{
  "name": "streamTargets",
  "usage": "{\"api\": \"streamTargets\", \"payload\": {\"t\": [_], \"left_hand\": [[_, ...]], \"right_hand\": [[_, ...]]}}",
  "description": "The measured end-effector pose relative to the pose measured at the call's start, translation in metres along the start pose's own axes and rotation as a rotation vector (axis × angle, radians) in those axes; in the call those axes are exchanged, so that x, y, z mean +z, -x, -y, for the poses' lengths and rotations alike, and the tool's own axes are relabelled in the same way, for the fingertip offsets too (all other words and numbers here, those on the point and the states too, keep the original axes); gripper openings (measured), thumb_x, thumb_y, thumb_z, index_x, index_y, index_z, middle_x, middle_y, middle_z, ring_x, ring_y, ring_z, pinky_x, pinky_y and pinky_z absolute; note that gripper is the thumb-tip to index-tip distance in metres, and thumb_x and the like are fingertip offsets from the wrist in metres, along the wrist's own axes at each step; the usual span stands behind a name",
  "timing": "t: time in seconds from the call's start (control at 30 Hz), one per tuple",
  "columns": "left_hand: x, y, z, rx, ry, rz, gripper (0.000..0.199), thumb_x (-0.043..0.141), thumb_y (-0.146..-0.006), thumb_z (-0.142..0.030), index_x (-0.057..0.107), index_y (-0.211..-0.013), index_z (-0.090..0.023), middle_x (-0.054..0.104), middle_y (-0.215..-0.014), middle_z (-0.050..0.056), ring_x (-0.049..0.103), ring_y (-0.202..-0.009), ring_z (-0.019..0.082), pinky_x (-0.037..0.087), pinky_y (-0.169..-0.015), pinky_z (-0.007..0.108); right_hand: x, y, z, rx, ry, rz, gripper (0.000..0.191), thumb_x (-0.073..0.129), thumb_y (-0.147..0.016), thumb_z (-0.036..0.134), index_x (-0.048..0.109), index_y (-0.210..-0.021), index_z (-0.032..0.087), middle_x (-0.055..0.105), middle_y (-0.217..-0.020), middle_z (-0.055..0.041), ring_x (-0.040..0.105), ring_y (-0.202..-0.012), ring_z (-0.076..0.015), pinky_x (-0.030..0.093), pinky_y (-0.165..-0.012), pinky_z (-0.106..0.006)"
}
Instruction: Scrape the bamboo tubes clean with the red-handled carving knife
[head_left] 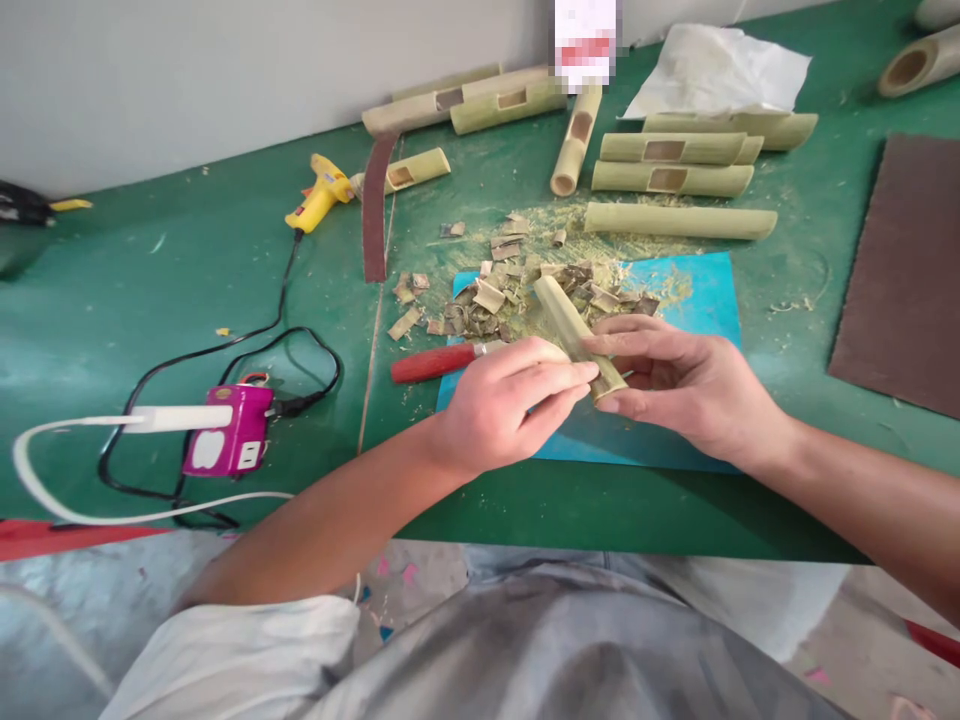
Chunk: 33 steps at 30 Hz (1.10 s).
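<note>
A pale green bamboo piece [564, 316] slants over the blue mat [701, 300], its near end between both hands. My right hand [694, 385] grips that end from the right, thumb below and fingers along its side. From the left, my left hand [514, 405] is closed, its fingertips pinched together against the bamboo near the same end. Whether anything small sits within that pinch is hidden. Just left of my left hand lies a red-handled tool [435, 364]; its metal part runs out of sight behind the hand. Bamboo chips [491, 295] are heaped beyond the hands.
Cut bamboo tubes [671, 178], several with square openings, lie along the back. At left are a yellow glue gun [321, 195], a brown strip [375, 215], a purple power adapter [232, 425] and loose cables. A dark brown sheet [904, 280] lies right; white paper [712, 75] rests behind.
</note>
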<state>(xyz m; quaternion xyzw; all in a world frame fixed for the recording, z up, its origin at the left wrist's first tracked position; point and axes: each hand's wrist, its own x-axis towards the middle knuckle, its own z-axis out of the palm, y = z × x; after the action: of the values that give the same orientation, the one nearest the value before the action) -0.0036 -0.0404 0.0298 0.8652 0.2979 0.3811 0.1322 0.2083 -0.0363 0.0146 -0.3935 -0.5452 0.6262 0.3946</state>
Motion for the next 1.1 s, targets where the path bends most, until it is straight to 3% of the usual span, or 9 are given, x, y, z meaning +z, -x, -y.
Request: {"api": "streamTargets", "payload": {"t": [0.87,0.97,1.1], "left_hand": [[0.0018,-0.004,0.0023,-0.029,0.063,-0.022,0.015,0.059,-0.091,-0.012,0.069,-0.103,-0.017,0.068,-0.087,0.004,0.065,-0.078,0.01,0.054,-0.072,0.021],[0.0032,-0.0034,-0.0012,-0.047,0.089,-0.003,0.016,0.06,-0.091,-0.014,0.069,-0.105,-0.017,0.068,-0.087,0.003,0.065,-0.075,0.008,0.055,-0.071,0.02],[0.0084,-0.0029,-0.0027,-0.087,0.005,-0.071,0.015,0.062,-0.091,-0.014,0.07,-0.104,-0.015,0.07,-0.09,0.005,0.066,-0.078,0.009,0.055,-0.075,0.02]], "right_hand": [[-0.0025,-0.0028,0.0026,-0.054,0.086,-0.033,0.041,0.087,-0.061,0.035,0.077,-0.101,0.033,0.064,-0.115,-0.0029,0.064,-0.094,-0.0179,0.059,-0.07,-0.031],[-0.0029,-0.0021,0.0016,-0.105,0.145,-0.052,0.04,0.085,-0.065,0.034,0.075,-0.104,0.033,0.061,-0.117,-0.0026,0.063,-0.095,-0.0174,0.06,-0.072,-0.031],[-0.0013,-0.0027,0.0019,-0.234,0.27,-0.135,0.045,0.082,-0.069,0.029,0.071,-0.112,0.036,0.054,-0.122,-0.0011,0.063,-0.094,-0.0148,0.061,-0.078,-0.031]]}}
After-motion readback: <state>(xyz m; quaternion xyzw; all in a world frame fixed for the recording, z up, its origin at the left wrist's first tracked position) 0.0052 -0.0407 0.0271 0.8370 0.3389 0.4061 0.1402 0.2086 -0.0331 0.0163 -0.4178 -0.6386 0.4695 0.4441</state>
